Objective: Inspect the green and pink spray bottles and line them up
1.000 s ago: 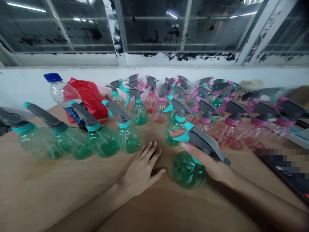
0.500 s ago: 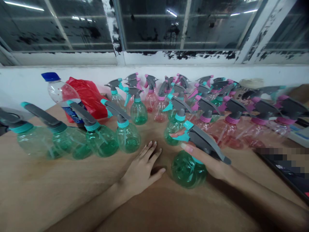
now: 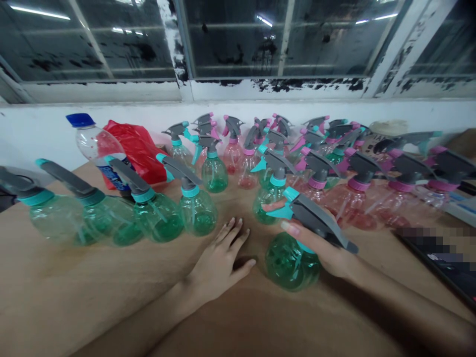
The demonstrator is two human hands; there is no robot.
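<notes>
Right hand (image 3: 329,248) clasps the green sprayer (image 3: 290,263), its neck (image 3: 305,247) partly hidden; it leans right, nozzle (image 3: 290,194) far-leftward; left hand's (image 3: 219,265) fingers spread, empty.

On my screen I see a white wall (image 3: 148,112) behind a light brown counter (image 3: 74,297). The counter top looks flat and smooth, with a faint yellow-brown mark (image 3: 63,263) on its left side and dark shadows (image 3: 364,322) near the front. Above the wall I see big dark windows (image 3: 234,39) side by side. Their white frame (image 3: 186,92) has lots of messy black patches (image 3: 308,88). Thin pale bars (image 3: 286,34) go up and across the windows. Bright white strips of light (image 3: 265,21) show there too, but from here I can't tell if they are lamps behind or just reflections.
</notes>
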